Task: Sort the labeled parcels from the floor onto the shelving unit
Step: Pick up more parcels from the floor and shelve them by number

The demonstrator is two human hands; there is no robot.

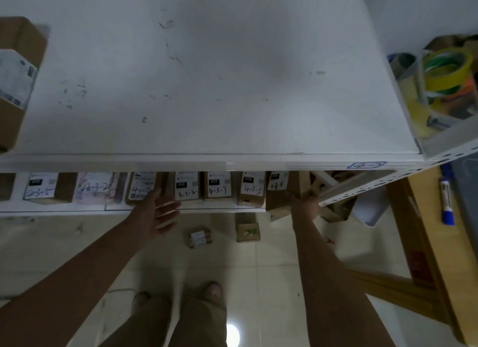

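A white shelving unit (207, 88) fills the upper view, its top board bare but for one brown parcel (18, 80) at the far left. On the lower shelf (64, 208) stands a row of several brown parcels with handwritten labels. My right hand (307, 204) grips the rightmost parcel (282, 194), which sits at the shelf's right end and overhangs its front edge. My left hand (160, 212) is open, fingers spread, just in front of the row near one labeled parcel (142, 187). Two small parcels (199, 237) (248, 230) lie on the floor below.
A box of coloured tape rolls (445, 75) sits to the right of the shelf. A wooden table (439, 243) with a blue marker (446, 202) stands at the right. My legs and feet (196, 310) are on the tiled floor.
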